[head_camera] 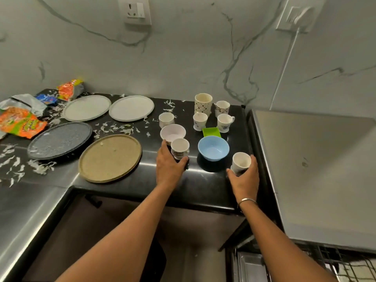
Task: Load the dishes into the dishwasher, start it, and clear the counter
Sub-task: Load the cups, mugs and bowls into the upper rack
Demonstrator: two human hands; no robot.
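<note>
A person's left hand [169, 166] gripped a cup [179, 147] near the front of the black counter [203, 184], just in front of a white bowl [173, 132]. The right hand [246, 180] curled round a second cup [241, 162] at the counter's right edge. A blue bowl [213, 148] sat between them, a tan plate [109, 157] lay to the left, and the dishwasher rack [335, 263] showed at lower right.

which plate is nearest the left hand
The tan speckled plate, just beside the left hand; the dark grey plate and two pale grey plates lie farther off.
</note>
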